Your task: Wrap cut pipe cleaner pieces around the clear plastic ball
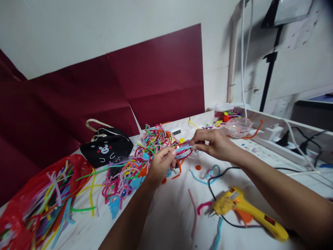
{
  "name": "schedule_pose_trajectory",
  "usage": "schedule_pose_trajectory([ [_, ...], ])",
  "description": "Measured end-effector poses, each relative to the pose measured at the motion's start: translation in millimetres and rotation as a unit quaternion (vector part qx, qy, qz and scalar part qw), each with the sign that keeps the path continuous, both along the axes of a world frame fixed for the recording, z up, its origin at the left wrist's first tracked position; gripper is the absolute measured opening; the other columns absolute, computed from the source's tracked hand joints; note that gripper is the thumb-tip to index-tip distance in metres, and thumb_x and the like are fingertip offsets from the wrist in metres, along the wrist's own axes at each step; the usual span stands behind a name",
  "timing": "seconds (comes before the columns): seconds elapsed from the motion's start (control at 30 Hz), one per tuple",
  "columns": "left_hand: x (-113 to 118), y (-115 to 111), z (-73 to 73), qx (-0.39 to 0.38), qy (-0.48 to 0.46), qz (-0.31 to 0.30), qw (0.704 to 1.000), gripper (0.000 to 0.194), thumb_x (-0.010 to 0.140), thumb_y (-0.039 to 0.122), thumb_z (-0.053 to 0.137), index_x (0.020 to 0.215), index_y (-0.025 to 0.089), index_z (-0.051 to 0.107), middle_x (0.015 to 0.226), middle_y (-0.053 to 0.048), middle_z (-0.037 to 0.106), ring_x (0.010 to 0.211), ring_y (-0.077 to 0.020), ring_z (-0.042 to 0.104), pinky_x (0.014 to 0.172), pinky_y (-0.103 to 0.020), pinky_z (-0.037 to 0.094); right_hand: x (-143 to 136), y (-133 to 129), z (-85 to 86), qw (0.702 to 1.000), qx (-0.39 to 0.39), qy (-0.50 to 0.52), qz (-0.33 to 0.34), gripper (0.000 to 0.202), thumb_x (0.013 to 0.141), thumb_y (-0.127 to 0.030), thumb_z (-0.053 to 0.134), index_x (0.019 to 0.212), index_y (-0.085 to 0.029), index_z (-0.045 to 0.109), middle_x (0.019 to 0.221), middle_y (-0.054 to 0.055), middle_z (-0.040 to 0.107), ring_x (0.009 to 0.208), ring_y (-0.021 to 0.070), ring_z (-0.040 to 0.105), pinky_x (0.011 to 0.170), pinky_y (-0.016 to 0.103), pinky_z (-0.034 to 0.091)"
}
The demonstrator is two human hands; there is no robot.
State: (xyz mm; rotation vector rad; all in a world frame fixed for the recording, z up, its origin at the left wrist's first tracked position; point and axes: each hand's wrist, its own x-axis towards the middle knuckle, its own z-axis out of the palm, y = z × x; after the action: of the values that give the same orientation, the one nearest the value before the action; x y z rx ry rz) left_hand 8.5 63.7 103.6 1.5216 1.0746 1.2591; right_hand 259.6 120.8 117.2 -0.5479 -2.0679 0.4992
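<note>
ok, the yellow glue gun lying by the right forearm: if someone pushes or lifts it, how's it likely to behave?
The yellow glue gun lies flat on its side on the white table, so it would probably slide rather than roll. Its black cord loops across the table and would likely drag or snag. The body looks like rigid plastic, probably light.

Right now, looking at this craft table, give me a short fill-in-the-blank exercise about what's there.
1. Both hands, the left hand and the right hand, pinch a light ____ pipe cleaner.
2. The glue gun lying on the table is ____.
3. The black bag shows a cartoon ____ face.
4. Loose pipe cleaners spill from a ____ plastic bag at the left.

Missing words: blue; yellow; bear; red
</note>
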Motion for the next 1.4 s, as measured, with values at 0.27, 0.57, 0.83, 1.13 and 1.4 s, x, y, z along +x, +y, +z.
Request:
schedule_pose_trajectory([
  [0.27, -6, 8, -4.5, 0.003, 0.014, 0.007, 1.000, 0.055, 0.083, 0.071, 0.086, 0.077, 0.021, 0.065, 0.055, 0.005, 0.055, 0.052, -0.0120, 0.045, 0.056, -0.027, 0.035, 4, -4, 8.2, 0.994, -0.094, 0.050, 0.008, 0.024, 0.096, -0.041, 0.079, 0.098, -0.020, 0.090, 0.092, 0.008, 0.083, 0.083, 0.0212, 0.075, 0.076, 0.031, 0.056],
  [0.57, -13, 12, -11.3, 0.102, 0.010, -0.032, 0.994, 0.051, 0.093, 0.068, 0.083, 0.077, 0.021, 0.072, 0.069, 0.001, 0.060, 0.059, -0.0141, 0.048, 0.059, -0.030, 0.040, -1, -8, 12.6, 0.984, -0.131, 0.120, -0.007, 0.027, 0.085, -0.045, 0.088, 0.084, -0.018, 0.085, 0.078, 0.005, 0.080, 0.071, 0.0184, 0.068, 0.069, 0.031, 0.052],
  [0.83, -15, 12, -11.5, 0.143, -0.023, -0.064, 0.987, 0.043, 0.097, 0.060, 0.084, 0.079, 0.022, 0.076, 0.075, 0.000, 0.062, 0.062, -0.0153, 0.051, 0.061, -0.031, 0.044, -6, -14, 18.8, 0.953, -0.249, 0.166, 0.040, 0.043, 0.066, -0.051, 0.106, 0.077, -0.018, 0.081, 0.066, -0.001, 0.073, 0.061, 0.0131, 0.062, 0.061, 0.027, 0.048],
  [1.13, -19, 15, -12.9, 0.187, -0.023, -0.064, 0.980, 0.040, 0.098, 0.057, 0.082, 0.076, 0.025, 0.078, 0.071, -0.004, 0.063, 0.071, -0.0220, 0.056, 0.061, -0.034, 0.043, 3, -13, 23.2, 0.926, -0.321, 0.176, 0.094, 0.037, 0.063, -0.037, 0.106, 0.082, -0.017, 0.081, 0.073, 0.001, 0.078, 0.068, 0.0140, 0.070, 0.068, 0.028, 0.055],
  [1.4, -21, 16, -16.9, 0.199, 0.002, -0.046, 0.979, 0.040, 0.101, 0.060, 0.078, 0.081, 0.024, 0.078, 0.072, -0.003, 0.064, 0.070, -0.0223, 0.057, 0.062, -0.036, 0.045, 11, -20, 31.4, 0.936, -0.316, 0.060, 0.140, 0.034, 0.064, -0.029, 0.105, 0.087, -0.020, 0.082, 0.078, -0.003, 0.075, 0.069, 0.0118, 0.063, 0.067, 0.026, 0.052],
])
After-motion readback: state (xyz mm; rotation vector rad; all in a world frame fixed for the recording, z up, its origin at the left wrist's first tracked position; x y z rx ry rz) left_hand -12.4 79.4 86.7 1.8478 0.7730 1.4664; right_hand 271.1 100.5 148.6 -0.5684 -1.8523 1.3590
